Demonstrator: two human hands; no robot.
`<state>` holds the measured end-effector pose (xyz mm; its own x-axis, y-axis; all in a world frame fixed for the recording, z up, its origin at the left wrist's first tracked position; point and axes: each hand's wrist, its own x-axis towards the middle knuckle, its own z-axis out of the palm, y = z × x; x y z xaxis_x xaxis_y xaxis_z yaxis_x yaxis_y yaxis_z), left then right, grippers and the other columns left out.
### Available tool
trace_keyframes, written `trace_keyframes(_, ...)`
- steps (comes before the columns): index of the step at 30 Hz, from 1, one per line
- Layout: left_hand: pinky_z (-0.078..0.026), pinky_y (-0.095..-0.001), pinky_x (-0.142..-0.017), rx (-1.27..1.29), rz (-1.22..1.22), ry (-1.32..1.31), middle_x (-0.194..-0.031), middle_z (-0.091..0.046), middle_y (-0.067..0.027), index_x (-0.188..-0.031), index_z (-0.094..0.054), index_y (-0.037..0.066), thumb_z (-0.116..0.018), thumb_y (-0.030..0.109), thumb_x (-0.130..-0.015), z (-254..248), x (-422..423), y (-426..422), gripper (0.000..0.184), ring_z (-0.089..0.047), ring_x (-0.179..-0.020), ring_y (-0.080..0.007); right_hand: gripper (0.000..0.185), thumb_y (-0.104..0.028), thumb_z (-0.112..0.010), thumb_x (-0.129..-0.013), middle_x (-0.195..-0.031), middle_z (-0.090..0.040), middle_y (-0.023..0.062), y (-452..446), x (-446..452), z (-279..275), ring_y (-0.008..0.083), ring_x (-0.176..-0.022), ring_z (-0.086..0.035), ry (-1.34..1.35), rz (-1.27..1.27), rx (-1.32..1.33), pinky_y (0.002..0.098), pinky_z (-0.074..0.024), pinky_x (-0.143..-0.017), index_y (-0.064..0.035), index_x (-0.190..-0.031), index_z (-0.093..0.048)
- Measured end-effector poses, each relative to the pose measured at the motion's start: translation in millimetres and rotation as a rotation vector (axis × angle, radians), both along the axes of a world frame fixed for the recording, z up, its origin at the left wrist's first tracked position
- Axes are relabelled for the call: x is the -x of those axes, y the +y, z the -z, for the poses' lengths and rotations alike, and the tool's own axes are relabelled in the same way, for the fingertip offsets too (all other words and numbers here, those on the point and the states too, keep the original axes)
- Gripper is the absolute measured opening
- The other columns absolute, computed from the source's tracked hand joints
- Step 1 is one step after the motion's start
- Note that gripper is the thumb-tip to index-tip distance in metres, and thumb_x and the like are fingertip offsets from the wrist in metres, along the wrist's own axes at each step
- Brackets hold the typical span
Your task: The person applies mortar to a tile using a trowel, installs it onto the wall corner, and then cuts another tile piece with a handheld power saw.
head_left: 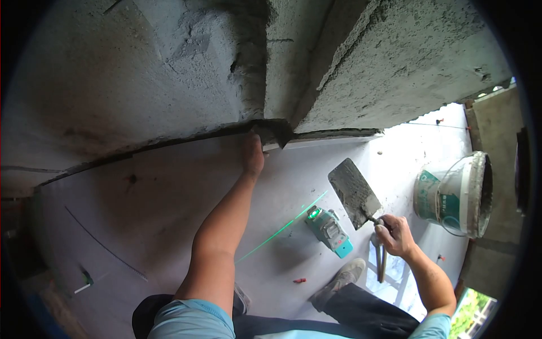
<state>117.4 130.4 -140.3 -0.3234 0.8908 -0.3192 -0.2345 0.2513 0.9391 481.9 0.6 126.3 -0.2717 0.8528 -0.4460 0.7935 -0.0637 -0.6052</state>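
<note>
My left hand (pixel 254 155) reaches to the gap along the base of the rough concrete wall (pixel 197 73). Its fingers look closed, but shadow hides what is in them. Beside the fingertips is a dark, pointed patch (pixel 275 133) that I cannot identify. My right hand (pixel 397 234) grips a plastering trowel (pixel 353 189) by its handle; grey mortar is smeared over the flat blade. From under that hand hangs a narrow, wooden-looking piece (pixel 381 263), whose kind is unclear. Between my arms, a teal and grey laser level (pixel 329 230) stands on the white floor covering (pixel 169 198).
A mortar-stained bucket (pixel 451 195) is on the right. A green laser line (pixel 282 227) crosses the floor. A small red piece (pixel 300 281) lies near my shoe (pixel 345 275). A thin dark strip (pixel 104 244) and a small green-and-white item (pixel 86 281) are at left.
</note>
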Motion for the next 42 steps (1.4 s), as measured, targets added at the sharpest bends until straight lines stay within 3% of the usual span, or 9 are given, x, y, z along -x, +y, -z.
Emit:
trace_keyframes(3,-0.056,-0.0284,-0.056,-0.015,-0.039,-0.009,-0.12,-0.056,-0.0113,-0.135,-0.047,0.004,-0.042,0.039,-0.1,1,-7,5,0.05,-0.064,-0.093,-0.0196,0.026,-0.022,-0.059,-0.085,-0.058,-0.055,0.0151,1,2,-3,0.0283,-0.052,-0.058,0.02,-0.008,-0.012,0.0375,-0.0461,-0.054,0.0032,-0.079,-0.06)
trace_keyframes(6,-0.053,-0.0268,-0.053,-0.077,0.173,-0.064,-0.123,-0.056,-0.0093,-0.139,-0.044,0.005,-0.041,0.04,-0.101,6,3,11,0.052,-0.065,-0.083,-0.0167,0.026,-0.022,-0.059,-0.086,-0.057,-0.055,0.0144,0,-1,0,0.0279,-0.051,-0.057,0.015,-0.014,-0.008,0.0371,-0.0461,-0.053,0.0029,-0.08,-0.06)
trace_keyframes(9,-0.051,-0.0254,-0.054,-0.122,0.225,-0.239,-0.124,-0.055,-0.007,-0.143,-0.04,0.007,-0.049,0.032,-0.096,0,6,12,0.054,-0.064,-0.072,-0.0149,0.027,-0.023,-0.059,-0.087,-0.056,-0.055,0.0129,0,-1,0,0.0269,-0.05,-0.057,0.03,0.002,-0.011,0.0367,-0.0457,-0.052,0.0025,-0.079,-0.06)
trace_keyframes(15,-0.053,-0.0269,-0.066,-0.164,0.359,-0.187,-0.127,-0.052,-0.0092,-0.144,-0.031,0.009,-0.064,0.001,-0.075,-20,16,4,0.077,-0.06,-0.099,-0.0169,0.03,-0.025,-0.057,-0.09,-0.056,-0.056,0.0096,0,-2,2,0.021,-0.05,-0.058,0.027,-0.02,-0.005,0.0328,-0.0463,-0.051,0.0016,-0.077,-0.058)
trace_keyframes(18,-0.054,-0.0294,-0.072,-0.231,0.396,-0.185,-0.128,-0.051,-0.0109,-0.143,-0.031,0.009,-0.064,-0.007,-0.072,-18,18,10,0.08,-0.054,-0.113,-0.0176,0.029,-0.024,-0.057,-0.09,-0.056,-0.057,0.0083,0,6,0,0.0179,-0.05,-0.058,0.057,0.032,0.029,0.0315,-0.0466,-0.051,0.001,-0.077,-0.058)
trace_keyframes(21,-0.054,-0.0316,-0.076,-0.171,0.431,-0.136,-0.124,-0.053,-0.0105,-0.138,-0.035,0.01,-0.06,-0.008,-0.076,-24,21,10,0.069,-0.061,-0.101,-0.0185,0.027,-0.022,-0.057,-0.09,-0.056,-0.057,0.0072,1,9,2,0.0164,-0.05,-0.058,0.062,0.032,0.031,0.0312,-0.0462,-0.05,0.0006,-0.076,-0.058)
trace_keyframes(24,-0.054,-0.032,-0.079,-0.171,0.434,-0.197,-0.124,-0.053,-0.0133,-0.142,-0.03,0.004,-0.068,-0.004,-0.072,-27,33,16,0.08,-0.06,-0.106,-0.0196,0.027,-0.022,-0.057,-0.089,-0.056,-0.057,0.0071,1,12,3,0.0165,-0.05,-0.058,0.066,0.004,0.015,0.0311,-0.046,-0.05,0.0008,-0.076,-0.059)
trace_keyframes(30,-0.052,-0.0316,-0.078,-0.114,0.451,0.138,-0.118,-0.056,-0.0147,-0.142,-0.028,-0.006,-0.074,0.007,-0.071,-38,42,13,0.086,-0.062,-0.098,-0.0171,0.028,-0.023,-0.057,-0.09,-0.055,-0.056,0.0076,3,16,1,0.0177,-0.05,-0.058,0.051,-0.007,0.023,0.0318,-0.0462,-0.05,0.0013,-0.077,-0.059)
trace_keyframes(42,-0.051,-0.0322,-0.084,-0.082,0.533,0.179,-0.118,-0.059,-0.0125,-0.142,-0.033,-0.004,-0.074,0.014,-0.073,-54,23,17,0.083,-0.063,-0.097,-0.0174,0.031,-0.027,-0.057,-0.09,-0.059,-0.057,0.0101,1,13,1,0.0218,-0.052,-0.061,0.057,-0.054,-0.013,0.0337,-0.0472,-0.052,0.0017,-0.079,-0.06)
